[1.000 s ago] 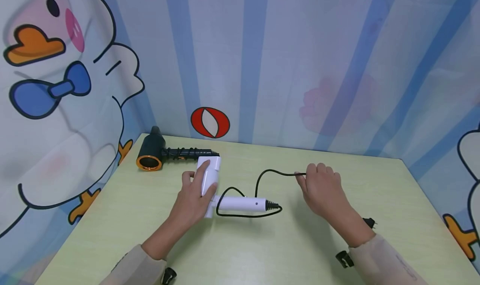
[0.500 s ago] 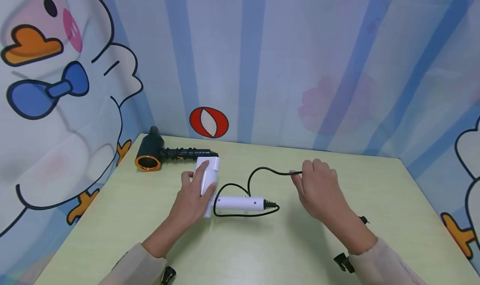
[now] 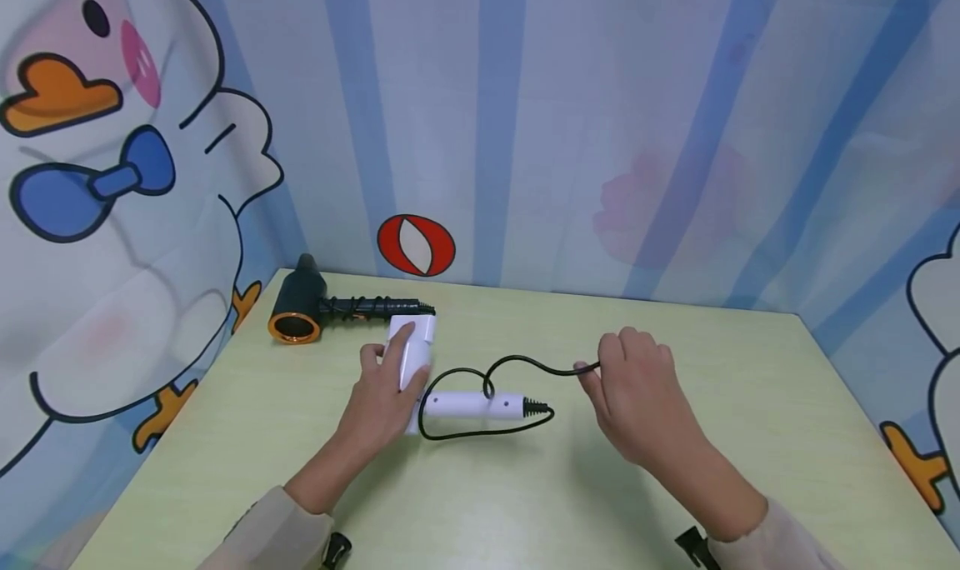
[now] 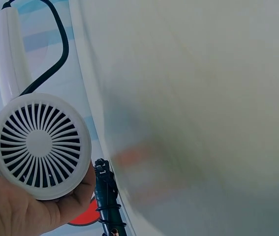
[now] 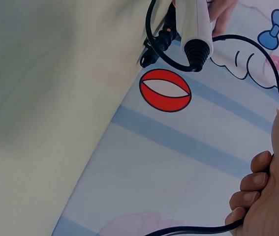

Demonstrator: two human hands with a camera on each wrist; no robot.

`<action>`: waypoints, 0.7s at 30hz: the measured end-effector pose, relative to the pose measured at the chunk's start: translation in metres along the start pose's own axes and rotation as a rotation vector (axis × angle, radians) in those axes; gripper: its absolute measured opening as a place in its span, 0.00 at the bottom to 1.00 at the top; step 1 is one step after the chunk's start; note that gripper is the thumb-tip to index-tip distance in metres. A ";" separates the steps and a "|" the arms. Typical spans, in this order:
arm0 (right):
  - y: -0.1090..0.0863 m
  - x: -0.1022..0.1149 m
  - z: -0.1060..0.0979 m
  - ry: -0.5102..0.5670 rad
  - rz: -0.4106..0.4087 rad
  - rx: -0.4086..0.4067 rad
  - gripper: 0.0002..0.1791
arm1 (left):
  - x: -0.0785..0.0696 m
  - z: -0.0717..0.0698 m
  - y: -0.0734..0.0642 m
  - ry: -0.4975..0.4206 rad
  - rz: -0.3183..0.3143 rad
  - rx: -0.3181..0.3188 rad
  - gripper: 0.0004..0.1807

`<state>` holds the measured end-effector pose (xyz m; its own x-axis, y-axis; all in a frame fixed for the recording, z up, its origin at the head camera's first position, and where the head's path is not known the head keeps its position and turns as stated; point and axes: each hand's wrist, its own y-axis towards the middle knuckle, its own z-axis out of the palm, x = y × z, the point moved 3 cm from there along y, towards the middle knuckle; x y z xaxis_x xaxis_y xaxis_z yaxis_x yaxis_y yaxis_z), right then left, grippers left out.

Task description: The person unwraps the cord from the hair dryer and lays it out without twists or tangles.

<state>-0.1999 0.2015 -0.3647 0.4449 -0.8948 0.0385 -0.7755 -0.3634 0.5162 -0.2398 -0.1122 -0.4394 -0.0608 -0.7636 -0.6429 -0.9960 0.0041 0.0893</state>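
Observation:
In the head view, my left hand [image 3: 382,399] grips the body of a white hair dryer [image 3: 453,404], whose handle points right. Its slatted round end [image 4: 39,144] faces the left wrist camera. A black cord [image 3: 536,363] leaves the handle's ribbed tip, loops around the handle and runs to my right hand [image 3: 637,399]. That hand holds the cord in curled fingers, apart from the dryer on the right. In the right wrist view, the cord [image 5: 188,229] comes out below the curled fingers; its far end is out of sight.
A black hair dryer [image 3: 300,302] with an orange ring lies at the table's back left, cord wound around its handle [image 3: 367,307]. The white dryer's top overlaps that handle's end in the head view. A printed cloth [image 3: 555,137] stands behind the pale table [image 3: 480,503].
My right hand has shifted slightly left and toward me, lowering the cord. A small curl now shows at the white dryer's handle. The plug beside the right wrist has gone out of view.

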 end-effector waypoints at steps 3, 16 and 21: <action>-0.004 0.001 0.000 0.010 -0.031 -0.015 0.19 | 0.001 0.001 0.002 0.003 -0.006 -0.003 0.37; -0.027 0.008 -0.002 0.053 -0.102 0.006 0.20 | 0.006 -0.003 0.007 0.011 -0.017 -0.016 0.37; -0.040 0.011 0.006 0.034 -0.127 0.065 0.19 | 0.008 -0.004 0.008 0.014 -0.028 -0.018 0.38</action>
<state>-0.1670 0.2046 -0.3903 0.5552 -0.8317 0.0063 -0.7390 -0.4899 0.4624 -0.2478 -0.1207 -0.4403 -0.0314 -0.7720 -0.6349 -0.9960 -0.0292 0.0847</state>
